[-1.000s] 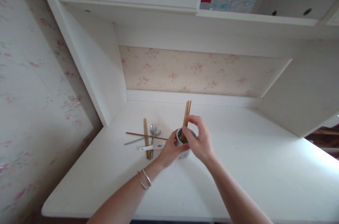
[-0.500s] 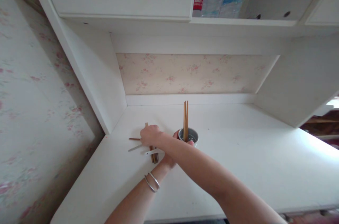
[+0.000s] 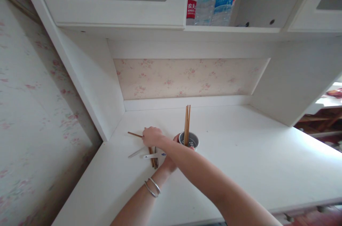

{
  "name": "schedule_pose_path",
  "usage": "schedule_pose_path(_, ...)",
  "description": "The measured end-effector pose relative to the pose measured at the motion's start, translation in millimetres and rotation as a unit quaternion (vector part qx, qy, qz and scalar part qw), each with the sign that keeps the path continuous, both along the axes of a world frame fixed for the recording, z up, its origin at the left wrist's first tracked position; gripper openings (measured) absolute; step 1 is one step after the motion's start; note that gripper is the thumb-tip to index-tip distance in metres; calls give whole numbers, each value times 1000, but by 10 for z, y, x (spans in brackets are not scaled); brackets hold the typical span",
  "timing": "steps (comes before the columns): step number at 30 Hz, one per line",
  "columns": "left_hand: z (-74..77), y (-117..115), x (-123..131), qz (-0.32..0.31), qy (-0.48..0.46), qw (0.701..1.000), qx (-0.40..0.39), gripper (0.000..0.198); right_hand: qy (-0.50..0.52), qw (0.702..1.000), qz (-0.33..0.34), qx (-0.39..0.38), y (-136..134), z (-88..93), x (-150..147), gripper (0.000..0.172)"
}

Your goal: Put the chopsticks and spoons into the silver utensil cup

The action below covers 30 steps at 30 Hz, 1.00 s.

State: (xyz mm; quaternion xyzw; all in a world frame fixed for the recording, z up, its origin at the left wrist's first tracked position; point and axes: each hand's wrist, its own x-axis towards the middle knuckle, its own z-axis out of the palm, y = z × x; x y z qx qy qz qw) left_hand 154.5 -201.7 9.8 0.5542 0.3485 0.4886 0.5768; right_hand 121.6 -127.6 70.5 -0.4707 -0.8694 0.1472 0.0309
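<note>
My left hand (image 3: 176,140), its wrist in two silver bangles, wraps round a grey metal utensil holder (image 3: 197,141) with holes in its bottom. A few wooden chopsticks (image 3: 187,122) stand upright in it. Crossing over the left forearm, my right arm reaches to the left, and my right hand (image 3: 152,136) is closed over the pile there. A wooden chopstick (image 3: 134,134) pokes out leftward from its fingers; the fingertips are largely hidden. Under and below that hand lie more chopsticks (image 3: 152,162), a white spoon (image 3: 149,156) with blue marks, and a thin metal stick (image 3: 135,153).
The white countertop (image 3: 227,169) stretches to the right. A side panel (image 3: 77,83) and flowered wall (image 3: 26,112) bound the left. Overhead, a cabinet (image 3: 120,12) has plastic bottles (image 3: 208,1) on its open shelf.
The chopstick at my right hand has turned, its left end now farther back. My left hand still holds the utensil holder. The camera view has shifted slightly.
</note>
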Motion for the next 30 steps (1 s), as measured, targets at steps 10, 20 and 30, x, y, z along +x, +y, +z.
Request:
schedule_pose_path(10,116,-20,11,5,54,998,39,38,220,971,-95,-19,144,301,361,35)
schedule_pose_path(20,90,-20,-7,-16,14,999,25,55,692,703,-21,-163,-585,516,1077,30)
schedule_pose_path(30,142,-38,71,-26,-45,998,28,60,754,632,-166,71,-558,162,1916,38)
